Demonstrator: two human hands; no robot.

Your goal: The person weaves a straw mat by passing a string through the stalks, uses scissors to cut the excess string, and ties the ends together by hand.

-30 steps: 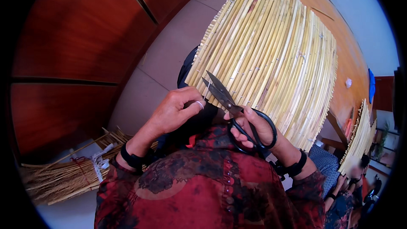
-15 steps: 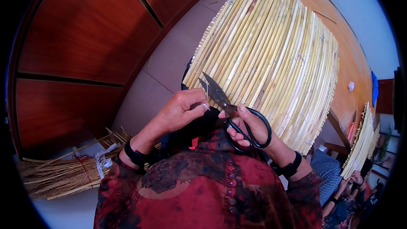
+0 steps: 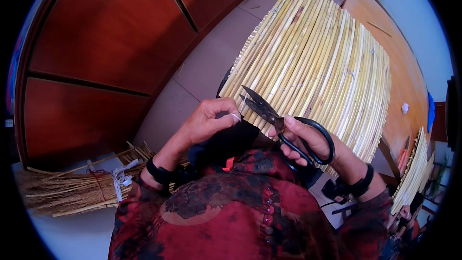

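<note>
Close in, right hand grips black iron scissors with big loop handles: fingers through the lower loop, thumb pressed near the pivot. Blades stand slightly parted, tips pointing up and away from that hand toward the near end of the mat.

Left hand is curled, thumb and forefinger pinched together just beside the blade tips. Something thin seems held in the pinch, probably a thread or fibre, but it is too fine to tell.

Pale yellow mat of straight reed stalks bound side by side lies just beyond both hands, its near edge touching or nearly touching the blades, and spreads away up and to the right of the right hand.

Handling judgement: scissors look heavy for their size, rigid, smooth metal; the loops are the sure hold, and the thumb by the pivot steadies the cut. Stalks look light, stiff and brittle, likely to split or crush if squeezed hard. The mat as a whole probably flexes across the stalks and stays rigid along them, so best held by its edge with several stalks together, not by one alone.

Down and left of the left hand, well apart, lies a tied bundle of brown dry straw. Reddish wooden panels stand beyond it. A brown wooden desk runs past the mat's far side.
</note>
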